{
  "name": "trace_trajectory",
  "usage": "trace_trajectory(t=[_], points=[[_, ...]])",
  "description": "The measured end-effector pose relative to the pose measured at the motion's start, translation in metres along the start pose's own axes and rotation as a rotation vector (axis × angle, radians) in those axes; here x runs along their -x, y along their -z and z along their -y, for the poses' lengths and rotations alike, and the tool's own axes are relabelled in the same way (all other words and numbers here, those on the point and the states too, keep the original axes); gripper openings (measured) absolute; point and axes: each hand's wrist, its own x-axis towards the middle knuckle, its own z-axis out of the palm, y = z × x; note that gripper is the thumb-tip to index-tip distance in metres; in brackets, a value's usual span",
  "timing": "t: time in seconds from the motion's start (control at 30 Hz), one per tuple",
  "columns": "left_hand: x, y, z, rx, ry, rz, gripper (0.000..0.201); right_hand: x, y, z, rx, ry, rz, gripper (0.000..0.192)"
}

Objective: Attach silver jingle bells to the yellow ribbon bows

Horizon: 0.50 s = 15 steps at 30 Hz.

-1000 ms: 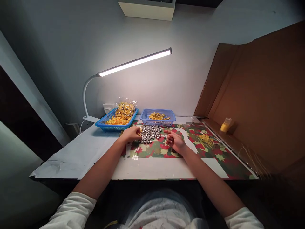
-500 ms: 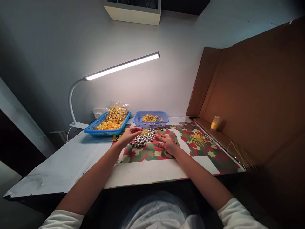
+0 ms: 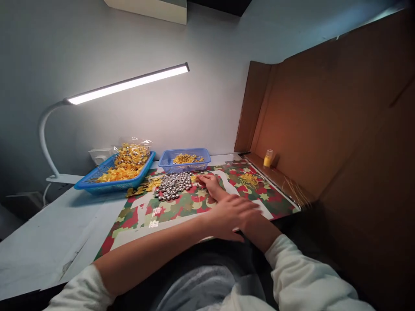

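My right hand (image 3: 212, 186) reaches over the patterned sheet, thumb and fingers pinched on a small yellow petal-like piece (image 3: 194, 178). Its fingertips are at the right edge of a pile of shiny silver bells or beads (image 3: 175, 185); which of the two I cannot tell. Across my right forearm lies my left hand (image 3: 228, 216), its fingers stretched out and slightly blurred, holding nothing. More yellow petal-like pieces (image 3: 145, 186) lie left of the silver pile, beside the blue tray.
A blue tray (image 3: 97, 186) heaped with yellow pieces stands at left, under a lit lamp (image 3: 129, 84). Behind the pile is a blue-violet basket (image 3: 167, 162). Thin yellow strands (image 3: 249, 180) lie right. A small yellow bottle (image 3: 267, 159) stands by the cardboard wall (image 3: 324, 108).
My left hand has let go of the yellow piece and moved right onto my right forearm. My right hand now pinches a yellow piece. The view has turned to the right.
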Motion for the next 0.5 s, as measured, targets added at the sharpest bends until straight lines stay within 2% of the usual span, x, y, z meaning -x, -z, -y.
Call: trace_trajectory(t=[0.07,0.13,0.23,0.37,0.43,0.5], points=[[-0.041,-0.019,-0.026,0.015,-0.23,0.092,0.056,-0.003,0.001,0.001,-0.014,-0.029,-0.016,0.03],[-0.071,-0.035,-0.044,-0.014,-0.391,0.091,0.037,-0.004,0.001,0.002,-0.031,-0.054,-0.023,0.029],[-0.088,-0.046,-0.058,-0.052,-0.471,0.07,0.024,-0.005,-0.001,0.002,-0.055,-0.074,-0.013,0.031],[-0.083,-0.042,-0.081,-0.182,-0.462,-0.007,0.038,-0.005,-0.003,0.002,-0.075,-0.089,0.018,0.033],[-0.079,-0.04,-0.094,-0.206,-0.403,-0.019,0.043,-0.006,-0.005,0.004,-0.078,-0.091,0.026,0.034],[-0.074,-0.04,-0.103,-0.188,-0.28,-0.016,0.04,-0.004,-0.006,0.008,-0.082,-0.089,0.024,0.033]])
